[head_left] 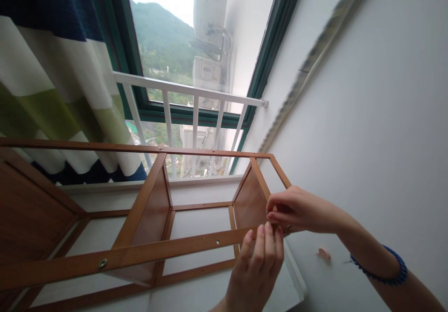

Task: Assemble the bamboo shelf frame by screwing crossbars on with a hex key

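A brown wooden shelf frame (140,251) lies on its side in front of the window, with panel dividers and thin rails. My right hand (297,209) reaches in from the right, fingers pinched together at the frame's near right corner. My left hand (257,265) rises from below, fingers held close together and touching the same end of the front rail (182,246). Whatever the fingers pinch is hidden. A blue bracelet (388,270) sits on my right wrist.
A white safety railing (189,92) crosses the green-framed window (269,46) behind the frame. A striped curtain (52,69) hangs at the left. The white wall (367,139) stands close on the right, with a small pinkish knob (324,254) on it.
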`<action>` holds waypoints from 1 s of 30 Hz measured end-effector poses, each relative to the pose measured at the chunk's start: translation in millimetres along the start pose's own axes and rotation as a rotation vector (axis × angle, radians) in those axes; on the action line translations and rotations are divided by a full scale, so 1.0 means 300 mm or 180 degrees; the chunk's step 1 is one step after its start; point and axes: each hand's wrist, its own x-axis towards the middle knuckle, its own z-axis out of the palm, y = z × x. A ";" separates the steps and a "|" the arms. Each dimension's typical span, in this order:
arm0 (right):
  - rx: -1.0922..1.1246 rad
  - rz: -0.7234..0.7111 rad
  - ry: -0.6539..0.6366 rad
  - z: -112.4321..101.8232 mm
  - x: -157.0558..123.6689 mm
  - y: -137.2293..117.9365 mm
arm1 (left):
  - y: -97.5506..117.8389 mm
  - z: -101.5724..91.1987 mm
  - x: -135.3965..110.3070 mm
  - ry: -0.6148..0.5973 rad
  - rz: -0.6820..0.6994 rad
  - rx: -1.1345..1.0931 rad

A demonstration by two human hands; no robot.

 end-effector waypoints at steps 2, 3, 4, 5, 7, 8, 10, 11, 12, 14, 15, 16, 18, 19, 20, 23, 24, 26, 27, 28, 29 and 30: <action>0.0294 0.0149 -0.0051 -0.006 0.013 0.020 | 0.006 -0.005 0.009 -0.0038 -0.0072 -0.0032; 0.0457 0.0240 -0.0072 -0.007 0.016 0.031 | 0.011 -0.006 0.013 -0.0048 -0.0114 -0.0057; 0.0623 0.0335 -0.0086 -0.006 0.016 0.041 | 0.016 -0.006 0.018 -0.0061 -0.0152 -0.0085; 0.0787 0.0427 -0.0101 -0.004 0.015 0.051 | 0.020 -0.006 0.022 -0.0062 -0.0198 -0.0111; 0.1083 0.0593 -0.0091 0.004 0.010 0.070 | 0.029 -0.006 0.030 -0.0063 -0.0311 -0.0159; 0.1210 0.0669 -0.0067 0.010 0.006 0.079 | 0.031 -0.007 0.033 -0.0071 -0.0353 -0.0177; 0.1432 0.0826 -0.0025 0.022 -0.002 0.096 | 0.033 -0.011 0.039 -0.0113 -0.0391 -0.0205; 0.1527 0.0905 -0.0010 0.027 -0.006 0.104 | 0.032 -0.014 0.041 -0.0150 -0.0377 -0.0209; 0.1611 0.0979 0.0004 0.033 -0.011 0.113 | 0.030 -0.017 0.043 -0.0185 -0.0352 -0.0209; 0.1726 0.1077 0.0051 0.042 -0.019 0.131 | 0.025 -0.023 0.046 -0.0211 -0.0340 -0.0216; 0.1755 0.1093 0.0088 0.045 -0.024 0.140 | 0.023 -0.025 0.047 -0.0199 -0.0351 -0.0227; 0.1766 0.1090 0.0139 0.047 -0.030 0.150 | 0.022 -0.026 0.049 -0.0177 -0.0357 -0.0238; 0.1740 0.1056 0.0249 0.049 -0.044 0.165 | 0.021 -0.026 0.050 -0.0123 -0.0366 -0.0252; 0.1705 0.1037 0.0305 0.050 -0.053 0.170 | 0.021 -0.025 0.050 -0.0113 -0.0362 -0.0255; 0.1654 0.1022 0.0363 0.050 -0.063 0.174 | 0.022 -0.024 0.050 -0.0108 -0.0357 -0.0256; 0.1369 0.0986 0.0586 0.051 -0.098 0.172 | 0.023 -0.024 0.050 -0.0120 -0.0357 -0.0272; 0.1222 0.0980 0.0688 0.053 -0.112 0.169 | 0.022 -0.024 0.051 -0.0122 -0.0352 -0.0276; 0.0886 0.0982 0.0893 0.060 -0.142 0.163 | 0.018 -0.027 0.055 -0.0116 -0.0339 -0.0287; 0.0720 0.0987 0.0982 0.065 -0.157 0.161 | 0.015 -0.028 0.058 -0.0119 -0.0342 -0.0308; 0.0563 0.0983 0.1058 0.071 -0.171 0.159 | 0.011 -0.028 0.063 -0.0140 -0.0333 -0.0347; 0.0423 0.0957 0.1105 0.079 -0.185 0.157 | 0.006 -0.027 0.069 -0.0168 -0.0319 -0.0412; 0.0294 0.0899 0.1133 0.088 -0.197 0.155 | 0.002 -0.026 0.076 -0.0191 -0.0292 -0.0505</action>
